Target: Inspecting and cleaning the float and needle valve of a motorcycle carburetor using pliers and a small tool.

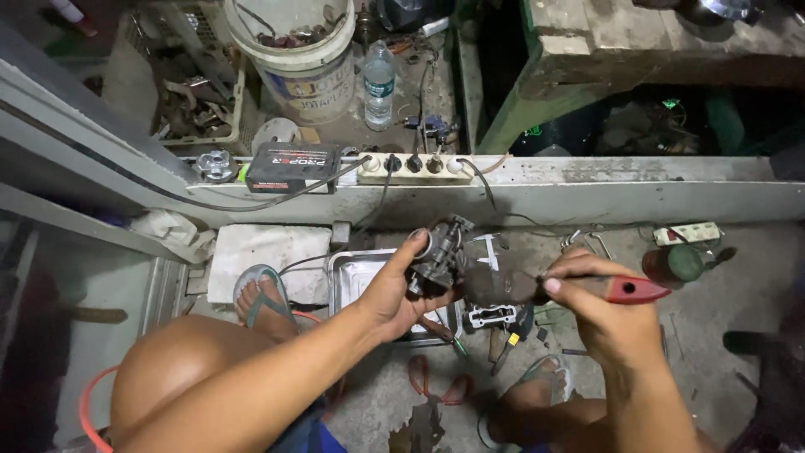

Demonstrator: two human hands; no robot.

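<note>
Holding a dark metal carburetor point(438, 252) up over the steel tray point(352, 273), my left hand point(392, 294) has its fingers curled tight under the body, thumb pressing near the round opening. My right hand point(597, 306) is clamped on a red-handled screwdriver point(625, 289), its tip end pointing left toward the carburetor, just beside it. A power strip point(412, 166) sits on the ledge beyond.

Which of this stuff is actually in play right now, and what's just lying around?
In hand:
left hand grips dark metal engine part
right hand holds red-handled tool

Lying about:
metal tray
water bottle
white bucket
power strip
</note>
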